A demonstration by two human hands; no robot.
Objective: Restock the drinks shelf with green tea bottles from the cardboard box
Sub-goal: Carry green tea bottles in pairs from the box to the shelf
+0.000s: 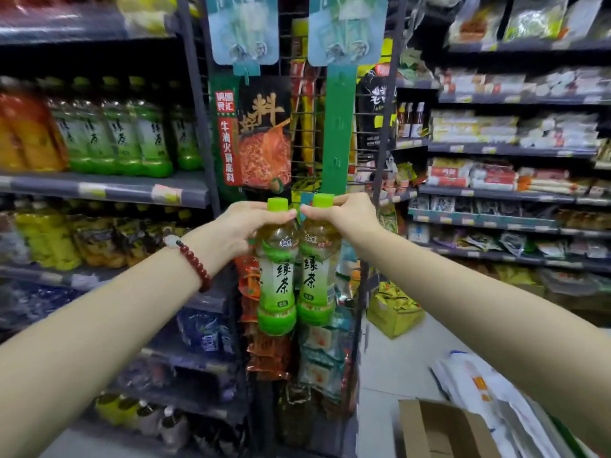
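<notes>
Two green tea bottles hang side by side in mid-air at the centre of the head view. My left hand point(243, 223) grips the neck of the left bottle point(277, 276), just under its green cap. The right bottle point(317, 269) is held the same way by my right hand point(344, 214). Both bottles are upright and touch each other. A row of the same green tea bottles point(132, 137) stands on the drinks shelf point(109, 190) at upper left. An open flap of the cardboard box point(439, 428) shows at the bottom right.
A wire rack point(297, 133) hung with snack and sauce packets stands straight ahead behind the bottles. Orange drink bottles point(26, 137) sit left of the green tea row. Grocery shelves point(496, 150) fill the right. A yellow-green carton point(393, 309) and white bags point(489, 391) lie on the floor.
</notes>
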